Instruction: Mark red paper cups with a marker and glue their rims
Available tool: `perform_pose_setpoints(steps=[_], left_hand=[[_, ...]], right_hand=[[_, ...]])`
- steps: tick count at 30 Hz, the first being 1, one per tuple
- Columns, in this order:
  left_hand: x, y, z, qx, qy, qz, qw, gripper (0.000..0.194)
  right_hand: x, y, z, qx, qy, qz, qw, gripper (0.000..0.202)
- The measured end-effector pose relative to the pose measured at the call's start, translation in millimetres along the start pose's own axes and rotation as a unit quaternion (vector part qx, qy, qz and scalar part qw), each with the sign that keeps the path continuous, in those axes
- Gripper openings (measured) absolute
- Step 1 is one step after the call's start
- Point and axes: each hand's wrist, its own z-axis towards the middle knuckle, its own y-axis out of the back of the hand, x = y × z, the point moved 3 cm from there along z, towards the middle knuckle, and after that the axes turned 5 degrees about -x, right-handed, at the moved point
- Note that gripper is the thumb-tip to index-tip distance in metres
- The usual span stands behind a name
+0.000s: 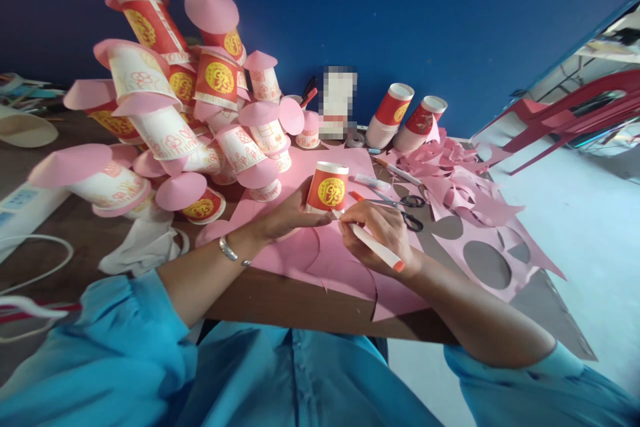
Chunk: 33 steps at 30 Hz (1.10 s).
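Observation:
My left hand point(293, 213) is wrapped round a red and white paper cup point(327, 188) with a yellow round emblem, its white rim facing up. In my right hand point(377, 233) is a white marker pen point(377, 248) with an orange end. The pen's tip meets the lower part of the cup, close to my left thumb. Pink paper point(350, 267) lies beneath both hands. Just beyond my right hand are a pair of scissors point(413, 210), an orange pen cap point(357, 196) and a clear tube point(371, 182).
Left, a tall pile of decorated cups point(160, 130) wears pink paper cones. Two stacks of paper cups point(390, 113) stand at the back by the blue wall. Pink paper scraps point(465, 173) cover the right side. A red chair point(565, 110) stands beyond the table.

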Motion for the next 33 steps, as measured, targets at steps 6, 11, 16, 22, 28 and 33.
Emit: perform_pose_setpoints(steps=[6,11,16,22,28,33], left_hand=[[1.4,0.7,0.4,0.009,-0.001,-0.004,1.000,0.084],[0.9,0.1,0.4,0.006,-0.001,-0.002,1.000,0.082],[-0.1,-0.9,0.5,0.006,-0.001,-0.009,1.000,0.081],[-1.2,-1.3,0.1,0.002,0.002,-0.007,1.000,0.080],[0.1,-0.7,-0.2,0.006,0.005,-0.002,1.000,0.082],[-0.6,-2.0,-0.8,0.004,0.015,-0.006,1.000,0.090]], right_hand=[[-0.3,0.4,1.4,-0.005,0.003,0.001,1.000,0.013],[-0.9,1.5,2.3,-0.002,-0.007,-0.009,1.000,0.012],[-0.9,1.7,1.6,-0.015,-0.012,-0.021,1.000,0.014],[0.3,1.9,2.9,-0.012,-0.009,-0.027,1.000,0.017],[0.7,2.7,2.7,-0.006,-0.007,-0.030,0.999,0.016],[-0.2,2.5,2.7,-0.010,-0.009,-0.020,1.000,0.016]])
